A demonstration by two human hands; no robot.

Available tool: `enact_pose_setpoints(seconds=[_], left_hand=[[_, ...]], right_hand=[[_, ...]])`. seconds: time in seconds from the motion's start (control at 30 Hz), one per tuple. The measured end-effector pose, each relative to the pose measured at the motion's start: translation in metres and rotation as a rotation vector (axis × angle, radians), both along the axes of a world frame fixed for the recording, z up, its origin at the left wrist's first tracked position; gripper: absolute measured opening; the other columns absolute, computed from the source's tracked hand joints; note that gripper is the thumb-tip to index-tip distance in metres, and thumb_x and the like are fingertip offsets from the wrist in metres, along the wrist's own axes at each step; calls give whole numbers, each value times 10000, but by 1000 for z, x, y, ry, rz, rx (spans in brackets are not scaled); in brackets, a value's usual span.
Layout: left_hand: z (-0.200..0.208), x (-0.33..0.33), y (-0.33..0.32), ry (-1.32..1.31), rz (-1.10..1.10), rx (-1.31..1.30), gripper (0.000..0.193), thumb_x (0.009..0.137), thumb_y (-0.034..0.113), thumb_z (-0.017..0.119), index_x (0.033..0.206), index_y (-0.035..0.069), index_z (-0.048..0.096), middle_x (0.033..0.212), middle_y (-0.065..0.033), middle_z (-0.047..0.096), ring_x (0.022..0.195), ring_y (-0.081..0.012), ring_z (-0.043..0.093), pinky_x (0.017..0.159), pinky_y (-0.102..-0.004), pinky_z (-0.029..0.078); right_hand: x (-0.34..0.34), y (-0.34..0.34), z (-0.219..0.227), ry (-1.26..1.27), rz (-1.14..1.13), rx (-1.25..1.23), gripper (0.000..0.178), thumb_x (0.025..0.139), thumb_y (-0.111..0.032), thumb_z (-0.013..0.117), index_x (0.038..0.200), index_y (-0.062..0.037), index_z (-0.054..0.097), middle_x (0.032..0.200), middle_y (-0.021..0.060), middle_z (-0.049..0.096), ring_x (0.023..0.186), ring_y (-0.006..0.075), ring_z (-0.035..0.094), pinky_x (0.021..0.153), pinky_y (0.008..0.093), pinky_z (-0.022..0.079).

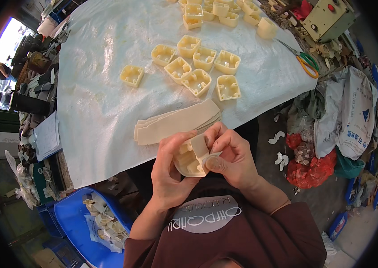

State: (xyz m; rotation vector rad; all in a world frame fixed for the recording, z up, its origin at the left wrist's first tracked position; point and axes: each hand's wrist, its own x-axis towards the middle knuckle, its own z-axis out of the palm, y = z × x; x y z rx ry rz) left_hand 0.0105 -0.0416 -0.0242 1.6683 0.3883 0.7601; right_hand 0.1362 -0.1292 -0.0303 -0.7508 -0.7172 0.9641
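Left hand (166,172) gripping one cream box (184,160), right hand (238,163) pinching one strip (213,155), eight boxes (196,82) mid-table

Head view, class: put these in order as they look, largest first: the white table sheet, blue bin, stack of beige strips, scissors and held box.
1. White table sheet
2. Blue bin
3. Stack of beige strips
Unranked: scissors and held box look close; the box seems nearer the camera.
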Motion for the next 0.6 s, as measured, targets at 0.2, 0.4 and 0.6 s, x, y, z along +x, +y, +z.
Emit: enact_pose_setpoints(seconds=[0.2, 0.4, 0.6], left_hand=[[0, 4, 5, -51, -5, 191, 640, 629, -68, 755, 1182, 27, 447, 1182, -163, 494, 1168, -331, 482, 959, -427, 424], [-7, 7, 2, -123, 28, 210, 605, 594, -82, 761, 1124, 30, 490, 1190, -183, 523, 1154, -330, 497, 935, -388, 440], [-9, 4, 0, -216, -188, -136, 581, 638, -73, 753, 1141, 57, 492, 1256, -192, 471, 1169, -307, 481, 931, -399, 446]], right_hand=[[5, -1, -1, 2, 77, 23, 221, 796, -44, 687, 895, -50, 490, 1000, 49, 416, 945, 114, 448, 807, 247, 424], [7, 11, -5, 204, 85, -58, 654, 655, -135, 818, 1171, -40, 429, 1088, 71, 457, 999, 153, 491, 860, 298, 439], [21, 12, -15, 311, 391, -151, 879, 564, -152, 866, 1284, -43, 375, 1124, 94, 509, 1074, 176, 512, 912, 326, 450]])
